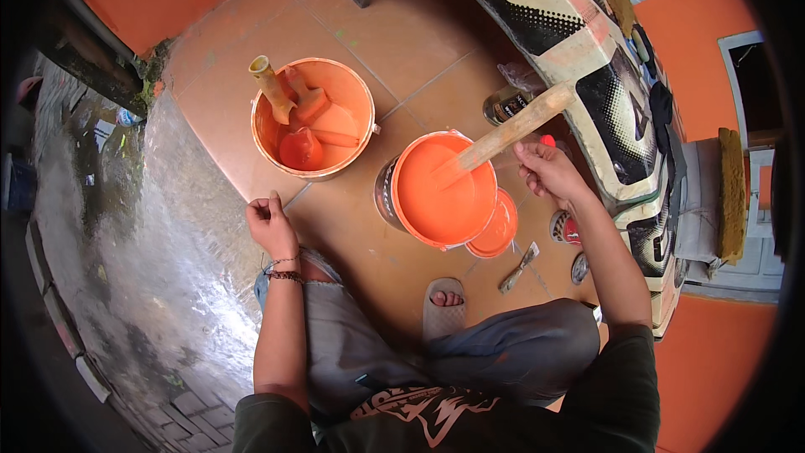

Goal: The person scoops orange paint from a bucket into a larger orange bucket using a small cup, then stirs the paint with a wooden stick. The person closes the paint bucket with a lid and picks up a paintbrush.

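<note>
An orange-filled paint bucket (444, 201) stands on the tiles in front of me. A wooden stirring stick (520, 126) slants out of the paint to the upper right, its lower end coated orange. My right hand (547, 172) is closed in a pinch just below the stick, right of the bucket; what its fingers hold, if anything, I cannot make out. My left hand (272, 226) hovers by my left knee with its fingers curled and nothing visible in them. Beyond it, a second bucket (359, 92) holds an orange scoop (300, 149) and a paint-smeared brush-like tool (270, 88).
An orange-smeared lid (496, 226) lies beside the paint bucket, with a paintbrush (520, 267) nearby. A dark jar (506, 105) and a small red can (564, 226) sit near the long black-and-cream patterned panel (616, 109) on the right. Wet concrete (197, 226) borders the tiles at left.
</note>
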{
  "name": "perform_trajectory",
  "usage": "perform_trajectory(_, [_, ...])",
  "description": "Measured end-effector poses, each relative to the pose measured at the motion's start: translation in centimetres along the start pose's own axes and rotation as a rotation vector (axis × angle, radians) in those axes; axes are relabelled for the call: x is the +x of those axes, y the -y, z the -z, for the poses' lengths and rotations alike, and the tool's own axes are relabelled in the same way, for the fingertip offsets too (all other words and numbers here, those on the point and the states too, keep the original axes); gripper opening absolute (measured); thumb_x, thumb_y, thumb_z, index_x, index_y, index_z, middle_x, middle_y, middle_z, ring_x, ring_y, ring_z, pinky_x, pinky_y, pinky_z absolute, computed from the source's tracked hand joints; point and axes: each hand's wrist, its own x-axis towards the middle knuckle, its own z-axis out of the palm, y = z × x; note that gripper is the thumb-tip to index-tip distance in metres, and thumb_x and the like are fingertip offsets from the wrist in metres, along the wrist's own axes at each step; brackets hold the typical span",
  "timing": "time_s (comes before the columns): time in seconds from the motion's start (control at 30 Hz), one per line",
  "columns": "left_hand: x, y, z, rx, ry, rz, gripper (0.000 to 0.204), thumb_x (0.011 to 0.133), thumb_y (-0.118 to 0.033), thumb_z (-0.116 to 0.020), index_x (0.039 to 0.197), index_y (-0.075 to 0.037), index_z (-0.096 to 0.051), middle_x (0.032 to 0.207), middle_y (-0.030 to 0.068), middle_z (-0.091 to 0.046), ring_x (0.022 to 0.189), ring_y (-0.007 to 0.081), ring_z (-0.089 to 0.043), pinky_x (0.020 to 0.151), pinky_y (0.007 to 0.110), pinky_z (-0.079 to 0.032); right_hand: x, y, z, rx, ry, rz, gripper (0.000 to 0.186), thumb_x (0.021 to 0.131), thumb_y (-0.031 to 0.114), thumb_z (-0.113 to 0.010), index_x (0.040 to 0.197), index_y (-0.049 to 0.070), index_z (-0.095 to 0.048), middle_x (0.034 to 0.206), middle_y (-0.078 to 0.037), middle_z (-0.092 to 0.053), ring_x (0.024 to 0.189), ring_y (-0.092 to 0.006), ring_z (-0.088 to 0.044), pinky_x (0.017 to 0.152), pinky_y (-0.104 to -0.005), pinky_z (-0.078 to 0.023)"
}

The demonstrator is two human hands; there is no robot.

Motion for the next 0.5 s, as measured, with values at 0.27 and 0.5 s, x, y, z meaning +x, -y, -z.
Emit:
perform_trajectory(0.27, [-1.6,-0.6,3.0,0.264,0.164,-0.159,0.020,0.087,-0.014,-0.070,0.083,-0.002,-0.053,0.069,0.0031,-0.056,0.058,0.0093,-0.050,0.055,0.024,-0.044,0.3,2.7,-4.5,-0.054,-0.029,0.418,0.035,0.091,0.037,-0.067,0.079,0.005,-0.060,0.061,0.000,-0.055,0.046,-0.0062,-0.051,0.039,-0.0204,-0.038])
perform_trajectory(0.5, [-6.0,-4.8,5.5,0.590,0.663,-0.279,0.025,0.079,-0.013,-0.074,0.096,0.002,-0.063,0.090,0.0135,-0.066,0.078,0.0219,-0.065,0.070,0.032,-0.053,-11.1,5.3,-0.9,-0.115,-0.159,1.015,0.023,0.091,0.023,-0.068,0.091,0.001,-0.065,0.065,0.000,-0.059,0.050,-0.0044,-0.053,0.041,-0.0196,-0.039])
